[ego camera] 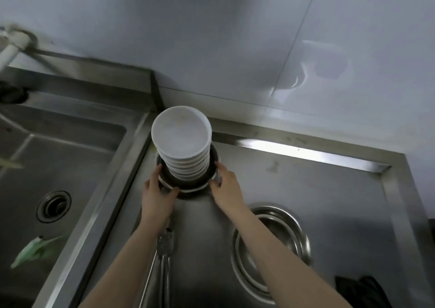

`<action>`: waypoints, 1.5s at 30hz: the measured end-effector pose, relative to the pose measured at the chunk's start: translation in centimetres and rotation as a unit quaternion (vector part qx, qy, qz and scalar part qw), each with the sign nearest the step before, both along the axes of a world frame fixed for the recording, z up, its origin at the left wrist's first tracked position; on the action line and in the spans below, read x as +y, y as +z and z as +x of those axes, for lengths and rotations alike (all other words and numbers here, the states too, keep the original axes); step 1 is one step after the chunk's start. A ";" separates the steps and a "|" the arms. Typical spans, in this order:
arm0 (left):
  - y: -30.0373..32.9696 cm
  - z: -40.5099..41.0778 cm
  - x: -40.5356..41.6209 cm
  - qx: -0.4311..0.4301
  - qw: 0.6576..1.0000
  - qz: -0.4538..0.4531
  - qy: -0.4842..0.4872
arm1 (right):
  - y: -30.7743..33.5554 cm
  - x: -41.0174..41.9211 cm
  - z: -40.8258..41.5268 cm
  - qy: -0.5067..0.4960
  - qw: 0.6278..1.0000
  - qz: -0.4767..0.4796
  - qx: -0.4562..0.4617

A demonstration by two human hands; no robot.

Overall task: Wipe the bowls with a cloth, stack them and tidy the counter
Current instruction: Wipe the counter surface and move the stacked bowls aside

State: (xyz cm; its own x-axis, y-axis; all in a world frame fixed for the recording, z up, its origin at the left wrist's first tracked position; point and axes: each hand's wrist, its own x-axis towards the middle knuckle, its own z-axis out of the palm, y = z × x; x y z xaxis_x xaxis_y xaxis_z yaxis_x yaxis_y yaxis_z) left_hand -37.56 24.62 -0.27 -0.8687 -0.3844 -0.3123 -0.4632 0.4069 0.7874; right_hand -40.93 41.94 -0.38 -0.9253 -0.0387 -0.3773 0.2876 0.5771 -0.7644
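Tongs [164, 251] lie between my forearms while my left hand [156, 196] and right hand [226, 187] clasp the dark bowl [188, 181] under the white stack [182, 143], which I should move slowly and level across the tabletop [317, 190].

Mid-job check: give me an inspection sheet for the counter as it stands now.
Surface: steel counter, bare metal at right.
Job's things: stack of white bowls standing in a dark dish, back corner.
Clutter: metal tongs, steel basin, dark item at front right.
Grippers: left hand and right hand grip the dish's sides.
Cables: nothing seen.
Surroundings: sink at left holding a green scrap; white wall behind.
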 end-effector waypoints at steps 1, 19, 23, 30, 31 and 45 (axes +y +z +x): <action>-0.3 -0.7 -0.2 -0.005 1.000 0.006 0.005 | -0.3 -0.7 -0.8 -0.012 1.000 0.001 -0.001; -2.8 -3.7 6.4 0.013 0.998 -0.019 -0.058 | -2.5 4.9 -1.6 -0.155 0.987 0.037 0.022; -2.5 -3.6 11.4 0.026 0.995 -0.014 -0.095 | -2.5 10.0 -0.5 -0.184 0.981 0.054 0.017; -2.5 -3.9 20.9 0.040 0.986 -0.009 -0.163 | -2.4 19.4 1.2 -0.264 0.963 0.040 0.023; -2.5 -4.0 22.3 0.041 0.984 -0.009 -0.171 | -2.5 20.7 1.4 -0.274 0.961 0.038 0.023; -2.2 -3.7 33.9 0.039 0.972 0.024 -0.230 | -4.2 33.0 2.9 -0.307 0.950 0.038 0.029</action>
